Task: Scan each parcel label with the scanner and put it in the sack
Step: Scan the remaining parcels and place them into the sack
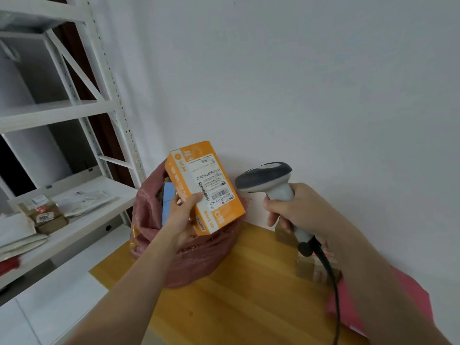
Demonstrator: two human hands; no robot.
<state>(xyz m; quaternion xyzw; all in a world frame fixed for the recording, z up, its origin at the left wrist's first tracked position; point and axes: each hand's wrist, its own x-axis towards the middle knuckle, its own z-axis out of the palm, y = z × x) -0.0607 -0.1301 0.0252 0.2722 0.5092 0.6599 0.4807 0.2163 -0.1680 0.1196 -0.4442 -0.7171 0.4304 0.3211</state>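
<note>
Working from the bench [249, 282] inward, I see the red sack [199, 255] standing open at its ten o'clock corner, close to the wall, with my left hand [183, 212] gripping the orange parcel [205, 188] right above its mouth, label [211, 183] tilted up. My right hand [293, 207] is wrapped round the scanner [271, 185] at the parcel's three o'clock, head facing the label. I'd square the barcode to the scanner, then drop the parcel straight down, minding the shelf [74, 195] at nine o'clock.
</note>
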